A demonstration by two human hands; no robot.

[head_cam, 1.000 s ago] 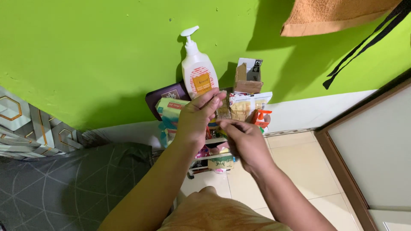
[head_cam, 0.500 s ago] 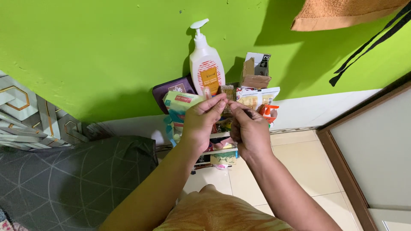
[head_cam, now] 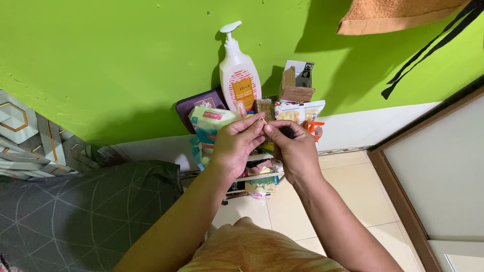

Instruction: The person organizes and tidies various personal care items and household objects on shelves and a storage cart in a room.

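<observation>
My left hand (head_cam: pixel 236 143) and my right hand (head_cam: pixel 295 150) meet fingertip to fingertip in front of a small cluttered shelf rack (head_cam: pixel 254 176). Together they pinch a tiny pale-gold object (head_cam: pixel 263 121); it is too small to tell what it is. A small dark thing (head_cam: pixel 287 132) shows inside my right hand's curled fingers. Just behind the fingertips stands a small brown ribbed piece (head_cam: pixel 264 108). Beside it is a white pump bottle (head_cam: pixel 239 75) with an orange label.
The rack also holds a green-and-white packet (head_cam: pixel 209 121), a purple pouch (head_cam: pixel 197 107), a torn cardboard box (head_cam: pixel 297 85), a white-and-yellow packet (head_cam: pixel 301 111) and an orange piece (head_cam: pixel 315 128). Green wall behind; orange towel (head_cam: pixel 393 17) hanging top right; grey bedding (head_cam: pixel 85 211) left; door (head_cam: pixel 433 171) right.
My hands have come together; the right hand rose to meet the left at the fingertips. The view shifted slightly, so the rack sits higher in frame.
</observation>
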